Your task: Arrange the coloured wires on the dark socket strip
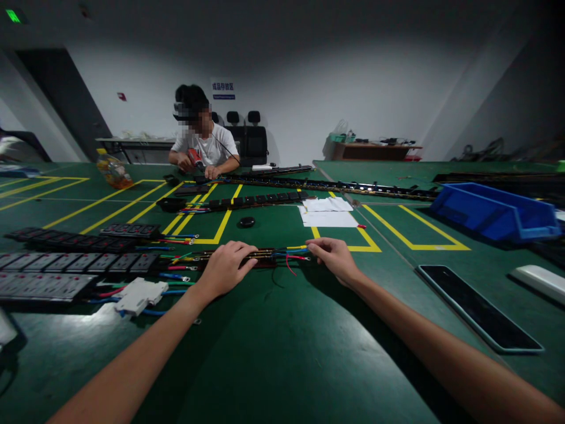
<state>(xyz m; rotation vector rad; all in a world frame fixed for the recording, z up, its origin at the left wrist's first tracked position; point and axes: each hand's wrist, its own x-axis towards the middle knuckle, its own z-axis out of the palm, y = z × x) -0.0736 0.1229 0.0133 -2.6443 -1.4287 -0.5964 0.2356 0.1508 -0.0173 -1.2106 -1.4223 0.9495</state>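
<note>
The green bench (282, 365) fills the foreground. Toward its right edge sits a blue bin (477, 215). Well in from the far edge, about midway across, lies a dark strip (265, 255). The left hand (225, 265) rests over it, thumb spread from fingers; whether it grips, I cannot tell. The right hand (336, 259) pinches thin wires (293, 249) at the strip's right end.
</note>
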